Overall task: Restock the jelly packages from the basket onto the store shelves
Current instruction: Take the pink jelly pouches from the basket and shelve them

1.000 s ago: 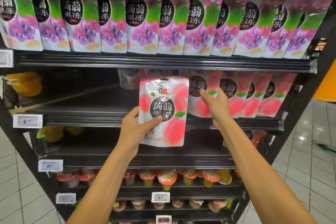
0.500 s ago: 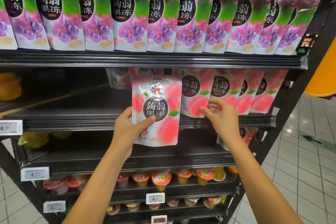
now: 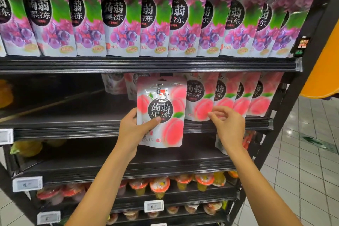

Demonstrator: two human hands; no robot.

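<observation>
Your left hand (image 3: 132, 126) grips the peach jelly package (image 3: 163, 112) by its lower left edge, thumb pressed across the front under the black label and the fingers hidden behind it. The package is upright, held in front of the second shelf (image 3: 73, 130). Its bottom hangs below the shelf lip, and it sits just left of the standing row of peach packages (image 3: 201, 101).

Your right hand (image 3: 229, 126) is at the lower edge of the first package in that row, with the fingers loosely curled. Thumb and forefinger are close together, but whether they pinch the package cannot be told.

The left part of the second shelf is bare at the front (two pouches stand at the back). Grape packages (image 3: 117, 16) fill the top shelf side by side. Jelly cups (image 3: 159, 185) line the lower shelves, behind a price tag (image 3: 153, 206).
</observation>
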